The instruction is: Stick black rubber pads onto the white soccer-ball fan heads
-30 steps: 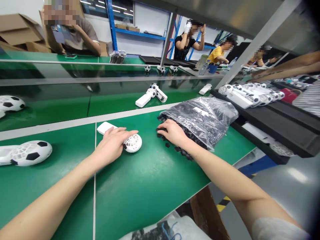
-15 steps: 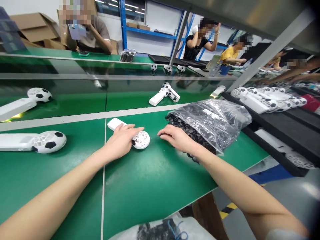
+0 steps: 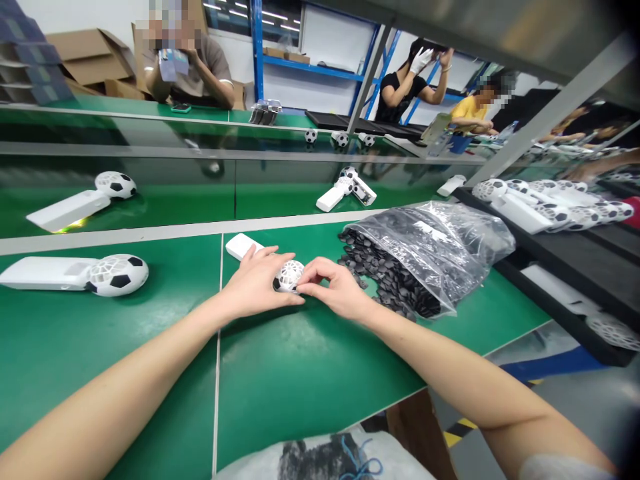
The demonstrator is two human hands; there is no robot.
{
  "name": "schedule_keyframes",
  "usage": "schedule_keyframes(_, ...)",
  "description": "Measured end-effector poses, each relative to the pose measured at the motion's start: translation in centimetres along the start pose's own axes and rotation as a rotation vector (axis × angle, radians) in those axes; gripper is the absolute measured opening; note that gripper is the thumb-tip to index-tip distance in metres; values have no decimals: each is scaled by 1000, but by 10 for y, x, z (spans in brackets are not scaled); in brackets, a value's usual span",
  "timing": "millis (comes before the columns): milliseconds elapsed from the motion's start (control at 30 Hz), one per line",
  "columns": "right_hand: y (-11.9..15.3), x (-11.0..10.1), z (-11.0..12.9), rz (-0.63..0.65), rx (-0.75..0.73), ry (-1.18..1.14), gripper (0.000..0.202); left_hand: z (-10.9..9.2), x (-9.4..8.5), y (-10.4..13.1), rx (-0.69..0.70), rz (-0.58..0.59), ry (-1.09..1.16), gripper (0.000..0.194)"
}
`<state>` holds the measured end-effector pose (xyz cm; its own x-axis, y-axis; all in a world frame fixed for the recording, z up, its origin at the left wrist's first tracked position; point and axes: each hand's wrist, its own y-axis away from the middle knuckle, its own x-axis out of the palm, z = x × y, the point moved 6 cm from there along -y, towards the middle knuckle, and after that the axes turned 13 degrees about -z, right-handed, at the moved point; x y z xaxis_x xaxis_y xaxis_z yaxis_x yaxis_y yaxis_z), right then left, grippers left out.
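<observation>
A white handheld fan with a soccer-ball head point(image 3: 289, 275) lies on the green table in front of me, its handle point(image 3: 243, 247) pointing away to the left. My left hand point(image 3: 257, 283) is wrapped round the head, fingers over the far side and thumb along the near side. Against the right side of the head, my right hand point(image 3: 333, 290) pinches with thumb and forefinger; whatever lies between the tips is too small to make out. Dark patches show low on the head. To the right, flat black pieces point(image 3: 383, 267) spill from a clear plastic bag point(image 3: 443, 247).
Another soccer-ball fan point(image 3: 117, 275) lies at my left. Beyond the pale strip are more fans point(image 3: 116, 185), two of them close together point(image 3: 337, 193). A black tray point(image 3: 515, 247) at the right carries several fans. Co-workers sit across the line.
My right hand has moved left from beside the bag to the fan's head, its fingertips now touching it. My left thumb now shows along the near side. Dark patches are visible on the head.
</observation>
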<state>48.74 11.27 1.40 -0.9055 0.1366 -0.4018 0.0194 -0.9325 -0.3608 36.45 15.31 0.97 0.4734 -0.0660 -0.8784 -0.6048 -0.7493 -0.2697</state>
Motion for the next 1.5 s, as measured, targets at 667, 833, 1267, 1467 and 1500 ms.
schedule_keyframes(667, 7, 15, -23, 7, 234, -183, 40, -4, -5, -6, -35, -81, 30, 60)
schedule_keyframes(833, -3, -1, -28, 51, 246, -198, 34, -4, -1, -2, 26, -12, 97, 63)
schedule_keyframes(1267, -8, -72, -45, -12, 29, 757, 15, -10, 12, 3, 40, 45, 135, 67)
schedule_keyframes(1467, -12, -62, -47, 74, 59, 743, 4, -14, 11, 6, -28, 77, 247, 58)
schedule_keyframes(1500, -10, -60, -44, 91, 62, 697, 4, -15, 11, 6, -16, 100, 267, 59)
